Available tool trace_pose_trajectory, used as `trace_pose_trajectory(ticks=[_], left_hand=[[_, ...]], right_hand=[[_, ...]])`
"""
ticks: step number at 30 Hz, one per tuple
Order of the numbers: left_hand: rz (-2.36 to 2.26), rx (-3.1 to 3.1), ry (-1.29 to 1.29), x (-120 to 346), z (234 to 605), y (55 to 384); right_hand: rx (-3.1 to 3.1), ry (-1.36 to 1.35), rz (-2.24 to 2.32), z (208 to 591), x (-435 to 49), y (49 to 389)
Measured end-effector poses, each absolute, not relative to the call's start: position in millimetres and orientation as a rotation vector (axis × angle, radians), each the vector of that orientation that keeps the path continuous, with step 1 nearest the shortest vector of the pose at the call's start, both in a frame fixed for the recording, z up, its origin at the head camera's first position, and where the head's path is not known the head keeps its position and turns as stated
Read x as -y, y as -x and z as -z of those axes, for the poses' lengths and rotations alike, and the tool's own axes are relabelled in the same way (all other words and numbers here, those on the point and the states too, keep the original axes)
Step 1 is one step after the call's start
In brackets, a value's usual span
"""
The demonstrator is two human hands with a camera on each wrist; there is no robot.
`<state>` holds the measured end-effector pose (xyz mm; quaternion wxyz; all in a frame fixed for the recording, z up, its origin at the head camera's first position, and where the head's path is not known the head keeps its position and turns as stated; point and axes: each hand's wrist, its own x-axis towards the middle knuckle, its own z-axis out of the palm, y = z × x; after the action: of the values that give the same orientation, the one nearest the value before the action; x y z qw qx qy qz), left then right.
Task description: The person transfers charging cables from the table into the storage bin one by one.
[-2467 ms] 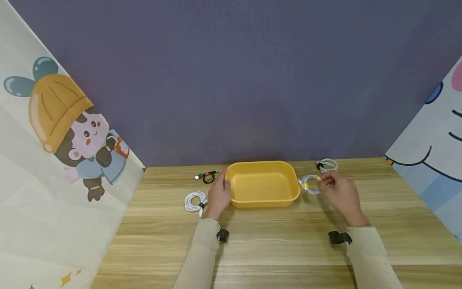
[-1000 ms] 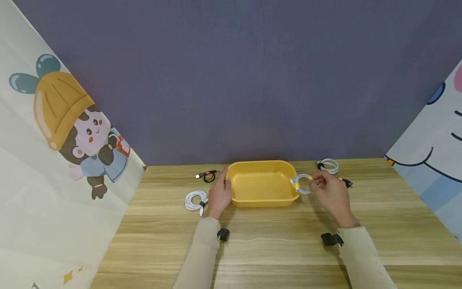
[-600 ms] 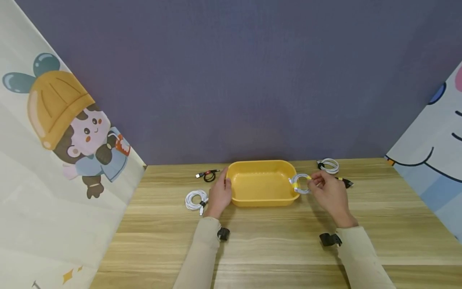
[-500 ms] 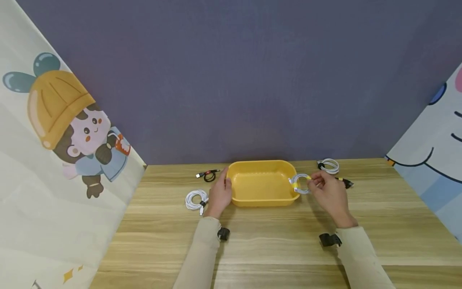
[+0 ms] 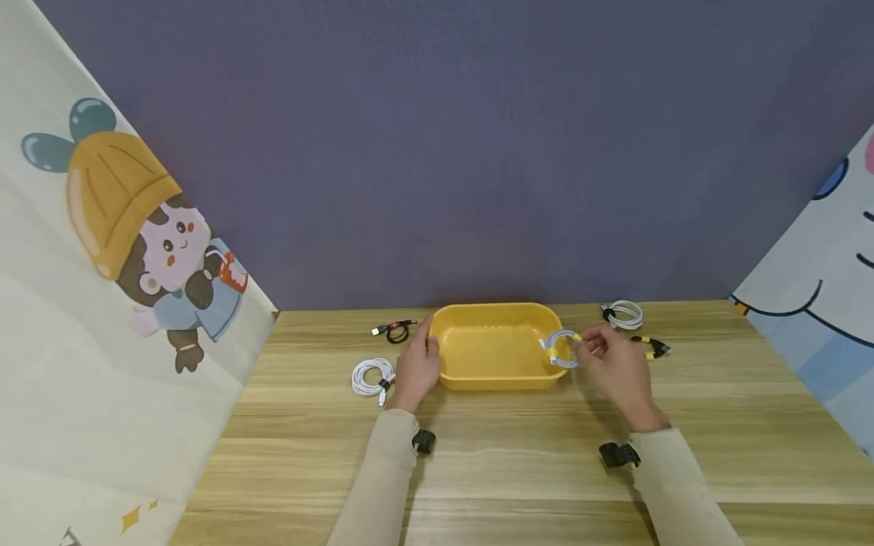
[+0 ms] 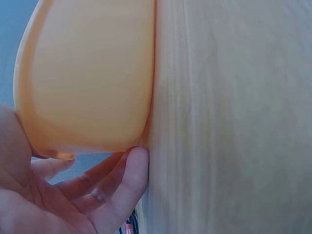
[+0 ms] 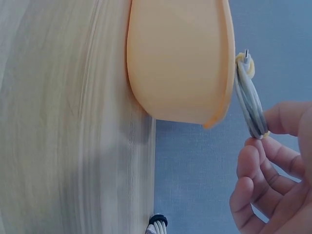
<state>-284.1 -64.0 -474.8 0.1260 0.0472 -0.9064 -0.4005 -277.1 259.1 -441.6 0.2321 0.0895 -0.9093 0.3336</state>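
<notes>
A yellow plastic bin (image 5: 501, 379) stands on the table. My left hand (image 5: 416, 370) holds its left end, thumb at the rim and fingers against the outer wall in the left wrist view. My right hand (image 5: 617, 371) pinches a coiled white cable (image 5: 556, 359) with yellow ties between thumb and fingertips. That cable overlaps the bin's right rim in the head view; in the right wrist view the coil (image 7: 249, 100) hangs just above the rim, its metal plug tip uppermost.
Left of the bin lie a coiled black USB cable (image 5: 397, 334) and a larger white cable coil (image 5: 369, 377). To the right are another white coil (image 5: 624, 314) with a black tie and a black cable (image 5: 657, 348) with yellow ties. A dark wall (image 5: 505, 189) rises behind the table.
My right hand has carried the white cable left, from beside the bin to over its right rim. The black cable behind that hand has come into view. My left hand stays on the bin.
</notes>
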Motion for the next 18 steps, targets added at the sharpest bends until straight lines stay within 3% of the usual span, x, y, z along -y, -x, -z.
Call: trace_pose_trajectory(ticks=[3,18], left_hand=[[1.174,2.643,-0.114,69,475,277],[1.205,2.646,-0.116,71,473,276]], right_hand=[[2.496,-0.225,-0.904,442,-252,264],[2.476,-0.242,-0.881,443,-243,265]])
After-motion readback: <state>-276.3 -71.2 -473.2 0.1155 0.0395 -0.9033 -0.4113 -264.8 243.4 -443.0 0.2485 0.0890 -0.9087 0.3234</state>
